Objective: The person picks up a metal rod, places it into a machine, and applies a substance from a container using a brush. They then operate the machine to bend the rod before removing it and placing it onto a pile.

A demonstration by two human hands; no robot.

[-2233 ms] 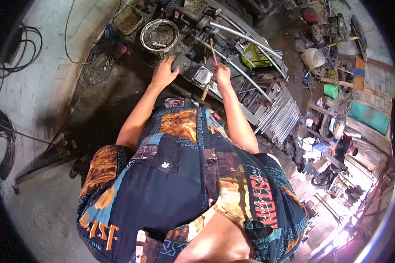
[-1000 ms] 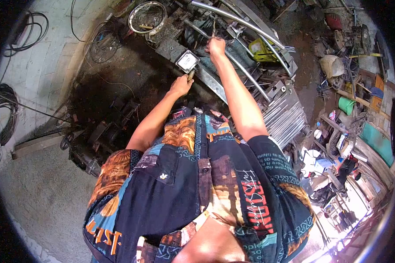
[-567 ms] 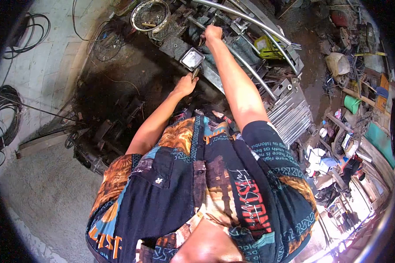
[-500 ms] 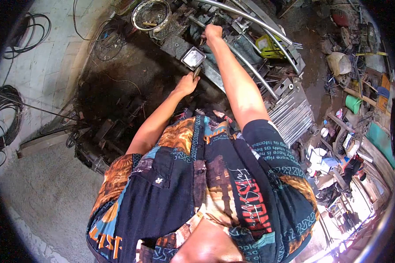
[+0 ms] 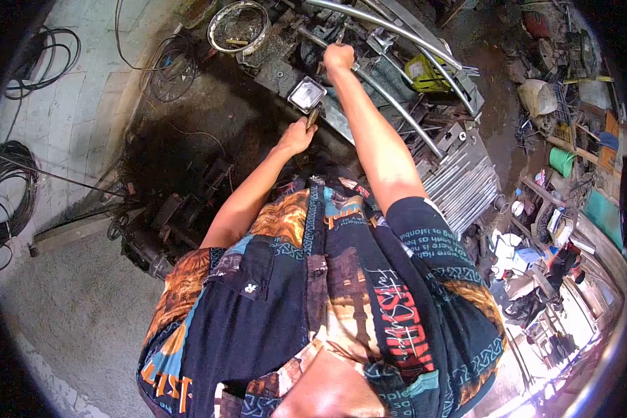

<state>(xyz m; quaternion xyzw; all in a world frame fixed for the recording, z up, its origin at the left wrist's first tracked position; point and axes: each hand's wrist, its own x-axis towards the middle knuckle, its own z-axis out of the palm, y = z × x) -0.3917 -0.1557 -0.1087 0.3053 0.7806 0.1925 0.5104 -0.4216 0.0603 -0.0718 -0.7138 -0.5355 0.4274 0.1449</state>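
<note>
My left hand (image 5: 297,136) is closed around a short brownish handle (image 5: 313,117), just below a square metal-framed piece (image 5: 306,94) with a pale, shiny face. Farther forward, my right hand (image 5: 339,58) makes a fist on the line of a long metal pipe (image 5: 393,104), which shows on both sides of it. A thin dark upright piece (image 5: 340,35) stands out beyond the knuckles; I cannot tell whether the fist grips it as well. Both hands are over a grimy metal workbench or machine bed (image 5: 275,73).
A round rimmed pan (image 5: 238,26) rests at the far left of the bench. Curved metal tubes (image 5: 390,24) arch over a yellow-green item (image 5: 427,74) on the right. Many thin rods (image 5: 460,181) lie nearer. Cable coils (image 5: 10,184) hang left; clutter with a green bucket (image 5: 561,161) fills the right.
My right hand has shifted slightly down in the view, and the thin upright piece beyond it now shows. My left hand stays on the handle, almost unmoved.
</note>
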